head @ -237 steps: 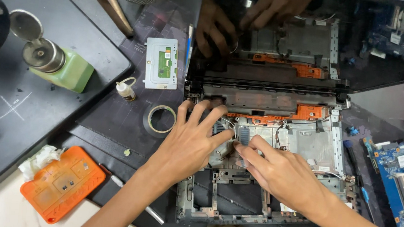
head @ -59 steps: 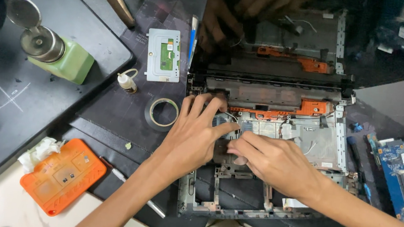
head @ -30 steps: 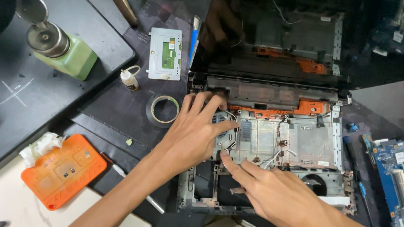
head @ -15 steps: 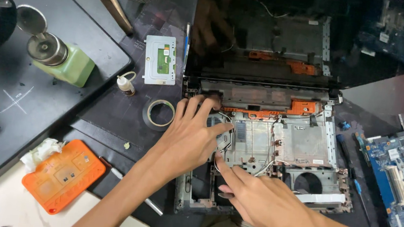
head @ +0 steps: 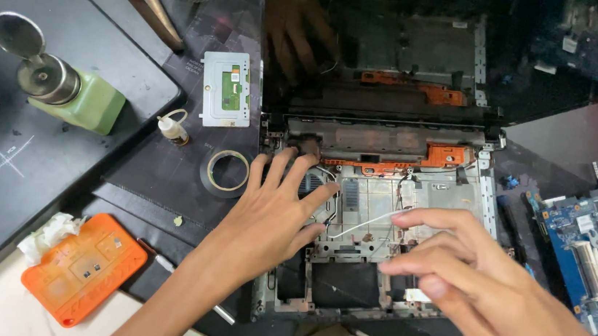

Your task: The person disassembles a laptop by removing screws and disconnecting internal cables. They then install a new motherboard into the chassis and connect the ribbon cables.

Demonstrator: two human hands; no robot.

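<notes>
An opened laptop base (head: 450, 197) lies in front of me, grey inside with orange brackets along its hinge edge. My left hand (head: 272, 224) rests flat on its left side, fingers spread, holding nothing. My right hand (head: 477, 287) hovers blurred above the right half of the base with its fingers loosely extended. A thin white cable (head: 359, 226) runs taut from the chassis up to its index fingertip; whether the fingers grip it I cannot tell. The dark raised lid (head: 398, 46) dimly mirrors the base and a hand.
Left of the base lie a tape roll (head: 228, 171), a small dropper bottle (head: 171, 128) and a touchpad module (head: 227, 89). A green flask (head: 72, 91) sits on a black closed laptop (head: 15, 155). An orange case (head: 81, 264) is at front left, a blue circuit board (head: 590, 254) at right.
My right hand has lifted from the front edge of the chassis toward the camera and moved right. A white cable now stretches up to it. My left hand has stayed put.
</notes>
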